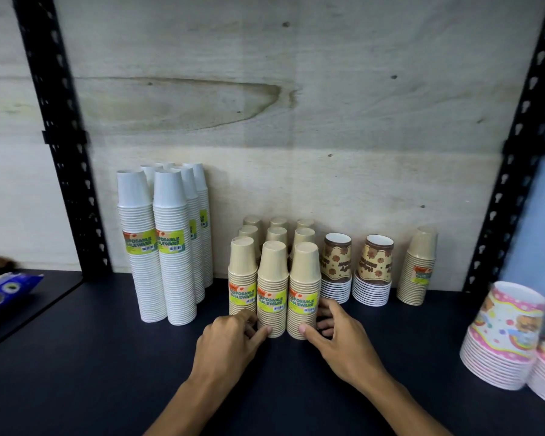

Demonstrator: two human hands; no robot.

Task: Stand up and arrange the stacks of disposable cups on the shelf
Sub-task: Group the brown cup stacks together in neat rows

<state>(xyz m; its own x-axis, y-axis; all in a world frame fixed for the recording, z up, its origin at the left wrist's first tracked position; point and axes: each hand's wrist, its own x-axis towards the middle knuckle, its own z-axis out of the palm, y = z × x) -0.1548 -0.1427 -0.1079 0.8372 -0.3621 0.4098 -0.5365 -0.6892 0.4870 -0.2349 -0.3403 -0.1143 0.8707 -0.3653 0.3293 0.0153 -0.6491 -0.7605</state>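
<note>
Hands: left hand [233, 333] curls at the base of the middle front tan stack, thumb tip on it; right hand [334, 328] cups the base of the right front stack, thumb in front, fingers behind. Both close loosely round the bases, seemingly to slide them into line.
Tan stacks: upturned beige paper cups with yellow-green labels [272, 291] stand in three rows of three, mid-shelf, touching one another, labels facing forward.
Neighbours: tall white paper cup stacks [173, 247] stand left, near the back board; brown patterned cup stacks [337, 269] just right; one lone beige stack [417, 269] well apart, likely yet to join the block.
Near edge: pink cartoon-print cup stacks [504, 335] sit far right.
Shelf: dark blue board [92, 372], black slotted uprights [60, 136].
</note>
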